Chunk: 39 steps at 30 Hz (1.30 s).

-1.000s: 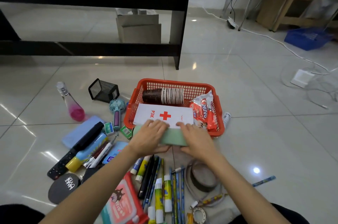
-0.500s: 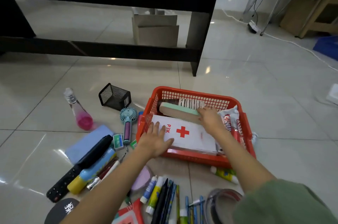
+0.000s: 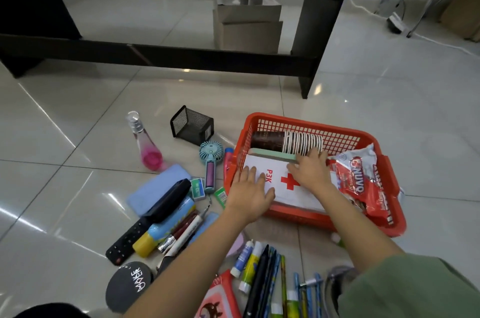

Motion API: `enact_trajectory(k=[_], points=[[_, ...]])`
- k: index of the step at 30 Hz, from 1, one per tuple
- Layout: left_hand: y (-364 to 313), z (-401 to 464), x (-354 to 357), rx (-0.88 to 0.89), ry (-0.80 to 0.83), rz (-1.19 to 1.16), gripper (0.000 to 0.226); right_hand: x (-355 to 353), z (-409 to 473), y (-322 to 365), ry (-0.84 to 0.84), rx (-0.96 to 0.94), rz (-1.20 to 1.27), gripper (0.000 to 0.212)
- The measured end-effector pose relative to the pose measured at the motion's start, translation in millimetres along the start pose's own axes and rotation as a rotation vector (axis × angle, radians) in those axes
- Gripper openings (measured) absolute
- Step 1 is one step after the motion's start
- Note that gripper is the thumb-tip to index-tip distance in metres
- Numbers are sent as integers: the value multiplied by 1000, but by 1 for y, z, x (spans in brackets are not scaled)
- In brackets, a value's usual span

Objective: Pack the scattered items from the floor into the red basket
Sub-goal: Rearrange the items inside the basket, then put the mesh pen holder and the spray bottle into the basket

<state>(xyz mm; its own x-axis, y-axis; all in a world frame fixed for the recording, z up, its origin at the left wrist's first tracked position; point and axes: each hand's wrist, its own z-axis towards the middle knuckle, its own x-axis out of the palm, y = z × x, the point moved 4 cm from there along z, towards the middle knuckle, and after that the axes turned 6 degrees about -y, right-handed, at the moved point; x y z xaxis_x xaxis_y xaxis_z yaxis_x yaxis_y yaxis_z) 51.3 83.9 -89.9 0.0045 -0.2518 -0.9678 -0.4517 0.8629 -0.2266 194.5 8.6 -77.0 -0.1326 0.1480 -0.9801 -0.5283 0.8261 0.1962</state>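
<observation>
The right hand [image 3: 310, 171] presses a flat green box [image 3: 272, 154] down inside the red basket [image 3: 306, 219], by its far wall. Fingers look curled on it, though that's hard to see. The left hand [image 3: 250, 194] lies open, fingers spread, on the white first-aid box [image 3: 288, 188]. The green box looks light and stiff; hold its long edges.
</observation>
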Motion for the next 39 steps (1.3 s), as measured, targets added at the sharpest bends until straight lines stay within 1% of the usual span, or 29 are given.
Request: enact_trajectory(k=[1,2,4,5,6,7,9,10,12,13,14,15,16,17,19,21,23,24,26,27,29,30,31,32,34,35,37,38,39], points=[[2,-3,-3,13,-69,-42,58,-1,0,1,47,-8,14,42],[6,-7,-10,19,-178,-86,57,-3,1,1,82,-26,26,45],[27,-14,-33,-26,-506,-153,51,-6,-1,-1,105,-37,100,46],[46,-17,-46,-108,-668,-153,48,-5,-4,-3,109,-34,126,48],[69,-19,-61,-235,-779,-143,50,-1,-9,-4,118,-36,116,50],[95,-20,-76,-378,-824,-129,56,5,-14,-4,133,-45,69,54],[148,-18,-107,-607,-797,-92,73,20,-25,-3,165,-56,-30,61],[174,-14,-120,-663,-747,-55,79,25,-28,-1,168,-49,-46,63],[213,-5,-134,-678,-550,28,85,28,-28,1,153,-42,-50,64],[226,-1,-134,-657,-435,-10,84,27,-28,2,155,-42,-54,64],[234,2,-131,-630,-354,-126,77,27,-28,3,163,-43,-57,64],[234,2,-128,-607,-331,-256,67,26,-30,3,168,-41,-59,64],[230,-1,-125,-586,-361,-317,56,26,-31,3,169,-39,-57,64],[222,-4,-122,-559,-406,-304,48,24,-32,3,171,-35,-50,63],[203,-7,-115,-473,-394,-174,42,18,-35,4,131,-27,-2,60],[182,-7,-115,-371,-337,-91,42,7,-39,7,-26,-35,116,58],[159,-3,-131,-303,-354,-105,41,-9,-44,14,-203,-77,281,61],[145,-1,-143,-272,-388,-128,40,-17,-46,20,-245,-105,364,65],[111,2,-169,-167,-470,-170,42,-32,-48,34,-263,-162,507,76],[91,3,-182,-82,-513,-183,44,-40,-49,44,-271,-188,567,82],[45,2,-204,136,-568,-218,50,-59,-51,64,-289,-239,691,93],[23,1,-210,240,-567,-261,53,-68,-52,73,-293,-263,750,96],[3,0,-213,321,-549,-319,56,-76,-54,80,-309,-285,795,94],[-12,0,-212,376,-517,-387,59,-84,-55,83,-347,-295,828,82],[-26,5,-201,394,-401,-559,61,-97,-55,74,-479,-263,883,38],[-23,10,-193,349,-332,-670,62,-99,-55,64,-508,-216,911,21],[2,26,-180,161,-287,-860,70,-91,-52,41,-474,-90,1022,8],[21,36,-173,40,-308,-875,70,-86,-51,29,-463,-33,1086,5],[44,46,-165,-96,-342,-803,67,-81,-49,19,-477,7,1120,6]])
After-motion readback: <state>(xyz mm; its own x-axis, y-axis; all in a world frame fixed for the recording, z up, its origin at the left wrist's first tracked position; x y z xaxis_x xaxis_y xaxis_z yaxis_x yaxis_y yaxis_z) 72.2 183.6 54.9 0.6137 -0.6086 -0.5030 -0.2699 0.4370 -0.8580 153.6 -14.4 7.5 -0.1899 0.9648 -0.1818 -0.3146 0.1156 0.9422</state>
